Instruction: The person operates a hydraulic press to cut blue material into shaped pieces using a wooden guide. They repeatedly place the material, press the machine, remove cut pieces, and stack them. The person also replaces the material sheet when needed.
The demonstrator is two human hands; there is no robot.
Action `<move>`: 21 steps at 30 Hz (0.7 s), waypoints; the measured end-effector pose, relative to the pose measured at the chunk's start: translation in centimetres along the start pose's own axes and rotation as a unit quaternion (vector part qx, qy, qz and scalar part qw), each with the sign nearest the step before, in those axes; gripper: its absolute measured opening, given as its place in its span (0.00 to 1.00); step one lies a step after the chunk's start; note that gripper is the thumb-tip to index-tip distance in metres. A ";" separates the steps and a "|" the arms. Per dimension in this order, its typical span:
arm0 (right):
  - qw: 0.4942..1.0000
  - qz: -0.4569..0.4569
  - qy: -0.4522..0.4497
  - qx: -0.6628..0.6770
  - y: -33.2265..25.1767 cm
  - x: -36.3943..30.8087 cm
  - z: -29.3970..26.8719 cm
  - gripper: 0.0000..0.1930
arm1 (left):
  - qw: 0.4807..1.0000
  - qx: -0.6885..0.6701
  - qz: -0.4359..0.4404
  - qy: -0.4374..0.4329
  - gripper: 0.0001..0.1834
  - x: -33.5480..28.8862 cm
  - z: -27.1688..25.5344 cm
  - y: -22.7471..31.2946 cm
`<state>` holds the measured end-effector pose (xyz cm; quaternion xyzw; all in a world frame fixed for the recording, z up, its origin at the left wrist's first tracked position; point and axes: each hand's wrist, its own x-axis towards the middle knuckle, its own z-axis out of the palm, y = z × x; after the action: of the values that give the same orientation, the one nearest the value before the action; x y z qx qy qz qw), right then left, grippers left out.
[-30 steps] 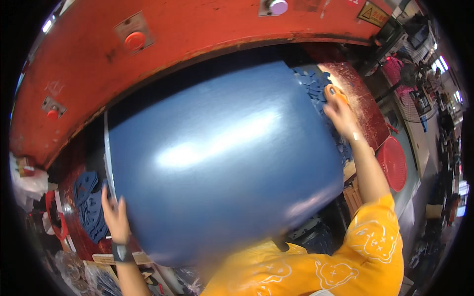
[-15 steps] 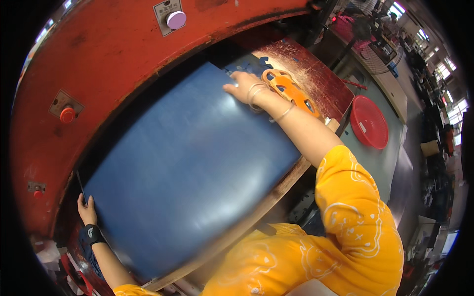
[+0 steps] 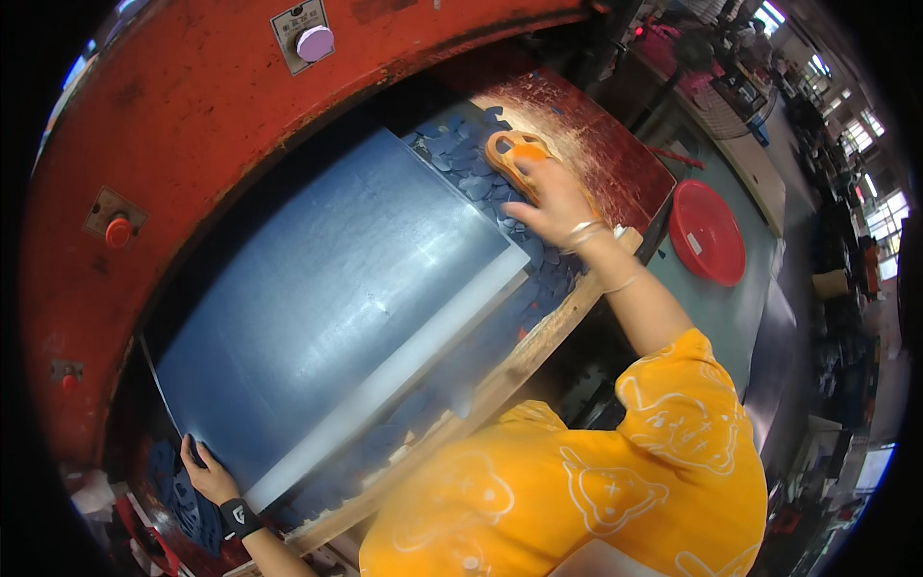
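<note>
A large blue sheet (image 3: pixel 317 260) lies over a white board (image 3: pixel 404 370), whose near edge shows as a pale strip. At the sheet's near left corner rests my left hand (image 3: pixel 207 473), fingers stretched and thumb apart, touching the edge. My right hand (image 3: pixel 553 202) is over an orange cutting die (image 3: pixel 510 154) beyond the sheet's right edge. Its thumb stands away from the fingers, which are blurred and cover part of the die; a firm hold on it is not visible.
Many blue scraps (image 3: pixel 466 163) surround the board, inside a wooden rail (image 3: pixel 461 418). A red machine beam (image 3: pixel 192 106) with push buttons arches across the far left. A red plastic basket (image 3: pixel 707 234) sits on the side table at right. Blue cut-out pieces (image 3: pixel 187 505) lie near my left hand.
The blue sheet has shifted away from me, uncovering the white board's near edge and scraps. My right hand has left the sheet for the orange die; my left hand has come nearer along the edge.
</note>
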<state>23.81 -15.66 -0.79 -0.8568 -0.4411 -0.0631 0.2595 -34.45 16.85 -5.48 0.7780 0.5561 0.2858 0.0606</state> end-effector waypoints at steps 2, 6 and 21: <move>0.994 0.085 -0.042 -0.062 3.9 -1.2 -1.6 0.46 | 1.000 -0.001 -0.008 0.002 0.18 -0.6 -0.1 -0.2; 0.991 0.009 -0.117 0.056 8.4 -1.2 -0.5 0.49 | 1.000 0.001 0.007 0.018 0.18 -0.7 -0.1 -0.7; 0.317 0.192 -0.022 0.928 -7.7 -11.4 -6.0 0.43 | 0.996 -0.067 -0.049 0.013 0.17 -0.2 0.6 -3.0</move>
<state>11.56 -23.24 3.52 -0.1169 -0.0402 0.4580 0.8803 -36.66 17.87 -7.29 0.7401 0.5739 0.3295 0.1194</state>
